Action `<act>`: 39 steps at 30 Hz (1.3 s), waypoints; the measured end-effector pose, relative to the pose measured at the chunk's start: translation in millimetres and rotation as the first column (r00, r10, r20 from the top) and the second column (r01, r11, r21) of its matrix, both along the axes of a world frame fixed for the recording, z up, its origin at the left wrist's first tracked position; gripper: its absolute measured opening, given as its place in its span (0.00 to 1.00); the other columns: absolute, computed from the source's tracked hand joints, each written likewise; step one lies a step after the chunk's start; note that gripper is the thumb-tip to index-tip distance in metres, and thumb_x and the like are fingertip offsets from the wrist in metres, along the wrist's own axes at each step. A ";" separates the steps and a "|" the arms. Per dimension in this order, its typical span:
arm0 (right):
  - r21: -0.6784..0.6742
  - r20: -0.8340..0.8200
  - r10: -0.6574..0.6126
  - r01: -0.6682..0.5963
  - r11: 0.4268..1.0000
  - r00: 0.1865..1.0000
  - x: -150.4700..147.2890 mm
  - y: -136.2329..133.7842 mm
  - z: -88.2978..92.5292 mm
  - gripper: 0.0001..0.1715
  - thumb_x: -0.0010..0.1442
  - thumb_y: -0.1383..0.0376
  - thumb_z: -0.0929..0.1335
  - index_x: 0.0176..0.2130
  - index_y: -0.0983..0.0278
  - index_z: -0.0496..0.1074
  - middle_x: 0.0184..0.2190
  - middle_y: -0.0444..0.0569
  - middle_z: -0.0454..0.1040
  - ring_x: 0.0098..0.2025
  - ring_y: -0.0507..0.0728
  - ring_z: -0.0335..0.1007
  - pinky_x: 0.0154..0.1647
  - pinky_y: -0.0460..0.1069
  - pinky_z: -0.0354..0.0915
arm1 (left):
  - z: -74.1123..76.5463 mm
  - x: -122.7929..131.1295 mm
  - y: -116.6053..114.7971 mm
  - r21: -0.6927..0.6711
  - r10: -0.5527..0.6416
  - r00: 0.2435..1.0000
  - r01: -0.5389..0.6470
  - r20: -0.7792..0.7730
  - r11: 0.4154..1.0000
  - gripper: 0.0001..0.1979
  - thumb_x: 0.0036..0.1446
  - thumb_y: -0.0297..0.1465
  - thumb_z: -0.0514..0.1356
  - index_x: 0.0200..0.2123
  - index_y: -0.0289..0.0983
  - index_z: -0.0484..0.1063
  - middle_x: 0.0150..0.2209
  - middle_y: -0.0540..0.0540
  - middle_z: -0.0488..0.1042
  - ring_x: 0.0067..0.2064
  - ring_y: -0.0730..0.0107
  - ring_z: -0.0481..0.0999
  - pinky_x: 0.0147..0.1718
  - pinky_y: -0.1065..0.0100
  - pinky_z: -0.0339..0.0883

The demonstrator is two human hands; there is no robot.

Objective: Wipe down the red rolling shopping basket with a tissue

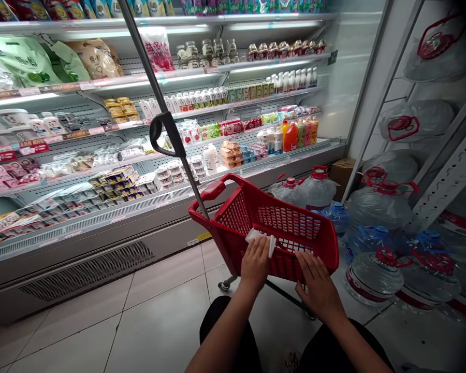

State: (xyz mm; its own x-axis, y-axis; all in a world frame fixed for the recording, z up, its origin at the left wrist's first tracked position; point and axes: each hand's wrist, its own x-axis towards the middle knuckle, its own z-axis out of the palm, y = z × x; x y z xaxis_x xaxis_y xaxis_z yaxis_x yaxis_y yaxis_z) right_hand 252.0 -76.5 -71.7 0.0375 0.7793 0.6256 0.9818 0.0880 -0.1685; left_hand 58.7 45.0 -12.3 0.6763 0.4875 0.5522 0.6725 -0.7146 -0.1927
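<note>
A red plastic shopping cart point(295, 217) with lattice sides stands in front of me, tilted in view. My left hand point(256, 259) presses a white cloth or tissue point(272, 244) against the near top rim of the basket, its fingers over the cloth. Farther right along the same rim lies my right hand point(316, 282), fingers stretched out on the red side, with nothing seen in it. A grey metal pole with a black loop handle point(166, 135) rises at the cart's left end, beside the red push handle point(213, 190).
Behind the cart runs a lit refrigerated shelf point(202, 72) with yogurt, bottles and bags. Large water bottles point(374, 274) crowd the floor at the right, near a metal rack point(446, 160). My knees are below, over the tiled floor point(159, 316).
</note>
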 end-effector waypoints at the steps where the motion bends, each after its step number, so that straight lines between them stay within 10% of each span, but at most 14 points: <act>1: 0.004 0.003 0.000 0.000 1.000 1.000 0.3 0.2 -0.6 0.51 0.65 0.65 0.62 0.77 0.60 0.34 0.75 0.51 0.53 0.75 0.66 0.50 0.74 0.66 0.51 | -3.4 9.1 -6.0 -0.006 -0.017 1.000 0.017 0.007 1.000 0.30 0.68 0.24 0.51 0.72 0.32 0.57 0.71 0.40 0.62 0.72 0.61 0.61 0.70 0.56 0.57; 24: -0.032 0.024 -0.097 0.098 0.995 0.995 31.0 -19.4 1.1 0.50 0.65 0.60 0.62 0.77 0.64 0.34 0.75 0.55 0.53 0.74 0.67 0.51 0.73 0.67 0.51 | -18.5 40.9 -26.9 -0.024 -0.049 0.998 0.050 0.026 0.998 0.29 0.69 0.25 0.50 0.72 0.32 0.57 0.73 0.41 0.59 0.73 0.62 0.59 0.70 0.58 0.56; 34: -0.037 0.021 -0.072 0.073 0.997 0.997 35.5 -16.6 -5.3 0.50 0.65 0.63 0.61 0.77 0.65 0.35 0.76 0.57 0.50 0.75 0.66 0.49 0.74 0.67 0.50 | -24.0 68.5 -45.4 0.025 -0.243 0.967 0.245 -0.070 0.969 0.28 0.72 0.30 0.49 0.73 0.33 0.55 0.75 0.44 0.52 0.74 0.65 0.55 0.72 0.61 0.51; 39: -0.073 -0.052 -0.090 0.086 0.994 0.995 30.6 -16.4 -2.8 0.52 0.64 0.65 0.62 0.77 0.64 0.32 0.76 0.55 0.48 0.76 0.65 0.45 0.75 0.66 0.49 | -20.5 57.5 -33.6 -0.001 -0.080 0.996 0.080 -0.029 0.997 0.30 0.71 0.28 0.51 0.73 0.31 0.54 0.73 0.39 0.56 0.73 0.62 0.57 0.70 0.57 0.57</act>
